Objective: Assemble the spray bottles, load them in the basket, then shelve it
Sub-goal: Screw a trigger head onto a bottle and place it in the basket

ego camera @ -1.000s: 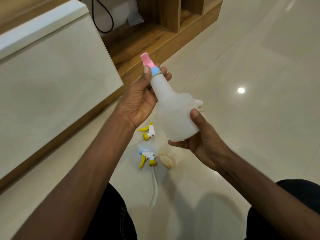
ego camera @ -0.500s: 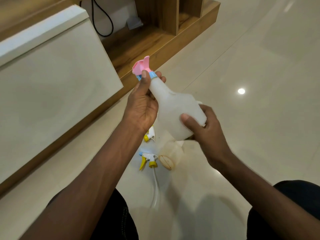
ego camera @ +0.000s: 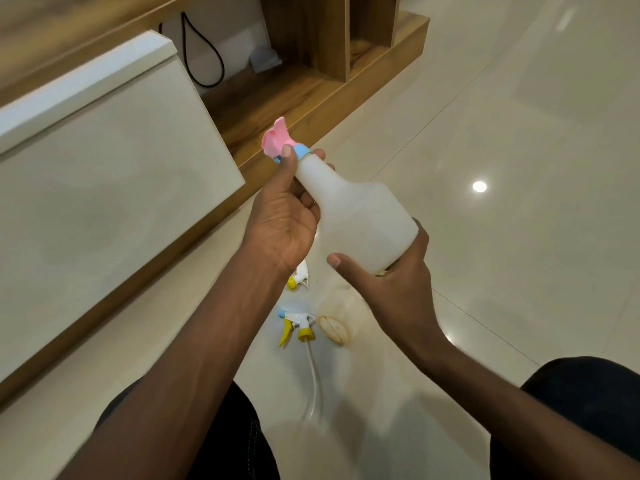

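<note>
The spray bottle (ego camera: 360, 220) is held tilted in the air above the floor (ego camera: 519, 133), its pink trigger head (ego camera: 275, 140) pointing up and away toward the wooden shelf unit (ego camera: 311, 88). The left hand (ego camera: 284, 220) curls round the neck with its thumb on the blue collar (ego camera: 300, 152), while the right hand (ego camera: 391, 282) cups the base from below. On the floor beneath lie a yellow-and-white sprayer (ego camera: 294, 325) with its tube, a second sprayer (ego camera: 298, 276) and another bottle (ego camera: 341, 315) on its side.
</note>
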